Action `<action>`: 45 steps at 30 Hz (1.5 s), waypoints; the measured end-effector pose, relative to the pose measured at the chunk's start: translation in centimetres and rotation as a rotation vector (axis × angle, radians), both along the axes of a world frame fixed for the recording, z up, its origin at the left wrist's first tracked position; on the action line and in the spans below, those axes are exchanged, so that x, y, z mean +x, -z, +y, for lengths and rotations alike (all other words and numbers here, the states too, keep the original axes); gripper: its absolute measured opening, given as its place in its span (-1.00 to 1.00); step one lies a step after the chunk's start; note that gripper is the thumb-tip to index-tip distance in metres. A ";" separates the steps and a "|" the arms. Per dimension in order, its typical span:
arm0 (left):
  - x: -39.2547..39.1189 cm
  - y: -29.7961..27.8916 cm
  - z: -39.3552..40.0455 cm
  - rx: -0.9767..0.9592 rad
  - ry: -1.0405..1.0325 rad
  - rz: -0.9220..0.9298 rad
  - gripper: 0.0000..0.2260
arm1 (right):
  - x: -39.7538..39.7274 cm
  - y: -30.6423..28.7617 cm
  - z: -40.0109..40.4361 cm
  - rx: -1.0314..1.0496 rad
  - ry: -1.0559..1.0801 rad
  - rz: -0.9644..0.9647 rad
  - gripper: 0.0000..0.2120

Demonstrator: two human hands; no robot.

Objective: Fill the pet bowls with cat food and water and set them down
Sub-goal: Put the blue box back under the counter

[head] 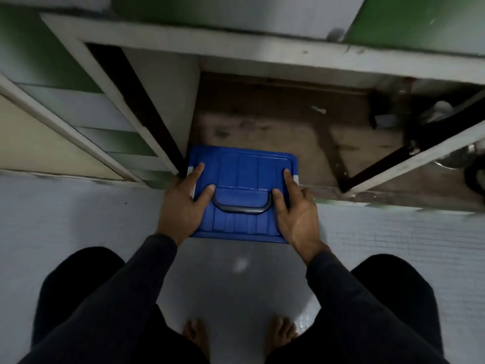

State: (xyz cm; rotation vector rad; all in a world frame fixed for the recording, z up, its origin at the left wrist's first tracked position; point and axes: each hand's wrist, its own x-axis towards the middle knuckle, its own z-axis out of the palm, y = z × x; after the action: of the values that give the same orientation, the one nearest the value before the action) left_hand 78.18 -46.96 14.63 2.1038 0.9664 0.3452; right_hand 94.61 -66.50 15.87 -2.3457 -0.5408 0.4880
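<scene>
You're crouching w/ both hands on a blue lidded storage box (pixel 242 195), one per side. Your left hand (pixel 183 206) is gripping the box's left edge, thumb lying on the lid near the dark grey handle (pixel 241 207), index finger stretching fwd along the lid top. Your right hand (pixel 296 214) is mirroring that on the right edge, thumb by the handle's other end, index pointing fwd; the remaining fingers of both hands are wrapping down the sides out of sight. So both hands are spread and clamping the box between them. The box is sitting at the front lip of an open low cabinet (pixel 275 122), partly over the white tiled floor (pixel 78 219). The cabinet doors (pixel 126 101) are standing open left & right. Your bare feet (pixel 196 337) are showing btwn your dark-trousered knees. Pet bowls aren't visible; whole frame's a bit blurry.
</scene>
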 end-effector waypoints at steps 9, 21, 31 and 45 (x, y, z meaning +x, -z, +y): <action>1.7 5.8 2.3 0.046 0.000 0.094 -0.43 | 1.9 4.9 1.9 -0.057 -0.002 0.016 -0.43; 5.6 8.4 6.0 0.100 0.023 0.118 -0.38 | 5.9 7.4 5.2 -0.041 -0.004 0.017 -0.41; 9.6 11.1 9.0 -0.003 0.028 0.111 -0.39 | 9.8 9.3 7.8 -0.041 -0.013 0.028 -0.40; 14.3 12.1 12.4 -0.026 0.022 0.044 -0.41 | 14.3 11.1 11.2 -0.002 0.035 0.003 -0.39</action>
State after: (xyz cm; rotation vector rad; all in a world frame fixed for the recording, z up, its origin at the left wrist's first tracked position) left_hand 92.47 -34.51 2.57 2.1046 0.9672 0.2752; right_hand 108.86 -55.33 4.78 -2.3523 -0.4966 0.4758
